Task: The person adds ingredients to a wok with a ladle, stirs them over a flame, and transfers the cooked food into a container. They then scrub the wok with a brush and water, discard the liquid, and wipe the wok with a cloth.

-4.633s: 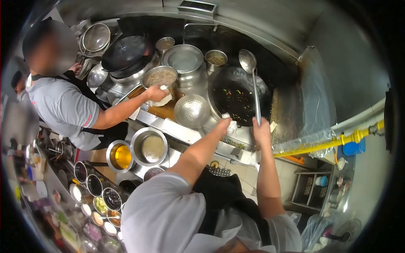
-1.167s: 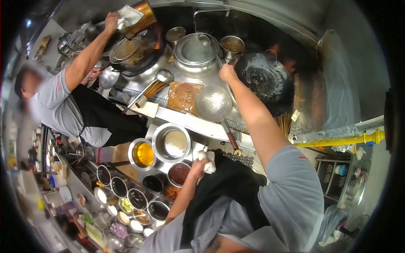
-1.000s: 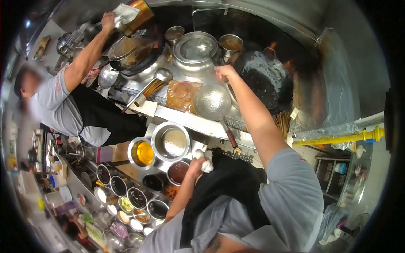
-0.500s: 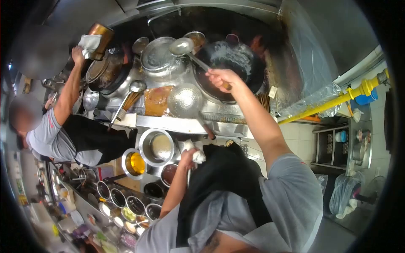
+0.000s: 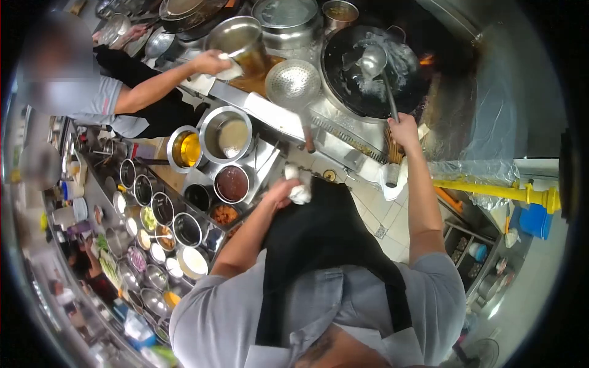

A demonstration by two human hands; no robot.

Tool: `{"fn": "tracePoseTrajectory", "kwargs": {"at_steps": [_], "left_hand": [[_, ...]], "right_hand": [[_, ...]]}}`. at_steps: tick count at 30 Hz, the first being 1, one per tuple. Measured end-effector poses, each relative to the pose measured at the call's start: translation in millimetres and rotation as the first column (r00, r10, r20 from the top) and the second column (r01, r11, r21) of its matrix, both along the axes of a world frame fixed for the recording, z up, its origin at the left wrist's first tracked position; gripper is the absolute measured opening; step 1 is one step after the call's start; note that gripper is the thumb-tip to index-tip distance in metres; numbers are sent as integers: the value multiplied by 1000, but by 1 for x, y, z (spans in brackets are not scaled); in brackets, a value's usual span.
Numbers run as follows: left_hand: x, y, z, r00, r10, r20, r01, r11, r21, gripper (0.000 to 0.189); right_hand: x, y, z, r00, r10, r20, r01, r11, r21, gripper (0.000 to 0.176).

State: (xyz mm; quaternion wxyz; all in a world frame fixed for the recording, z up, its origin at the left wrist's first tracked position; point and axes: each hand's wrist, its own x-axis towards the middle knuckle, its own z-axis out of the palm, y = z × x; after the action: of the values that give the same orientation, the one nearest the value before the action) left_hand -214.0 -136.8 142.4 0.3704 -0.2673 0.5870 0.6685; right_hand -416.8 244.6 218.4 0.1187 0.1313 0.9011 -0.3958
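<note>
My right hand [image 5: 403, 131] is wrapped round the handle of a ladle [image 5: 373, 62], whose bowl sits over the dark wok [image 5: 335, 76]. Whitish liquid or foam [image 5: 395, 56] spreads on the wok's inside, and a flame shows at its right edge. In front of my black apron, my left hand [image 5: 281, 194] grips a bunched white cloth [image 5: 299, 191]. A perforated strainer [image 5: 293, 84] lies left of the wok, its handle pointing toward me. Below the wok's right side, a bamboo wok brush [image 5: 393, 161] stands near my right forearm.
At left, a co-worker's hand [image 5: 211, 62] holds a metal pot [image 5: 236, 42] with a white cloth. Nearby stand a pot of pale liquid [image 5: 226, 136], a bowl of yellow oil [image 5: 186, 149] and a pot of red-brown sauce [image 5: 232, 184]. A yellow pipe [image 5: 497, 190] runs at right.
My view has turned. My right hand has brought the ladle from over the pots at left to inside the wok. The co-worker's pot has come lower, toward the counter.
</note>
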Motion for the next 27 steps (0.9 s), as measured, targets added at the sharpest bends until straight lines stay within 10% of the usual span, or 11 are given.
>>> {"fn": "tracePoseTrajectory", "kwargs": {"at_steps": [1,7,17,20,22,24,25,27], "left_hand": [[2,-2,-1,1000,-5,13,5,1000,10,31],[-4,-3,21,951,301,67,-308,929,204,25],[-27,-75,18,989,67,-133,-65,998,17,42],[-37,-95,4,995,-89,38,94,982,-162,37],[-32,-103,-20,990,123,-70,-113,984,141,34],[-36,-115,-27,999,42,-17,-40,995,96,34],[-37,-120,-32,997,52,-51,-48,996,78,32],[-43,-129,-34,995,49,-82,-44,997,59,31]], "right_hand": [[9,-8,-13,883,209,-419,-1,896,443,36],[31,-115,21,921,93,-380,37,947,321,60],[-7,-294,-62,975,217,-43,-183,902,392,64],[-7,-330,-112,982,147,-115,-69,859,507,67],[0,-329,-121,983,152,-104,-79,858,507,73],[21,-331,-113,703,209,-680,168,880,445,70],[40,-324,-105,715,186,-674,189,876,443,70],[87,-290,-86,865,325,-383,-188,917,353,55]]}}
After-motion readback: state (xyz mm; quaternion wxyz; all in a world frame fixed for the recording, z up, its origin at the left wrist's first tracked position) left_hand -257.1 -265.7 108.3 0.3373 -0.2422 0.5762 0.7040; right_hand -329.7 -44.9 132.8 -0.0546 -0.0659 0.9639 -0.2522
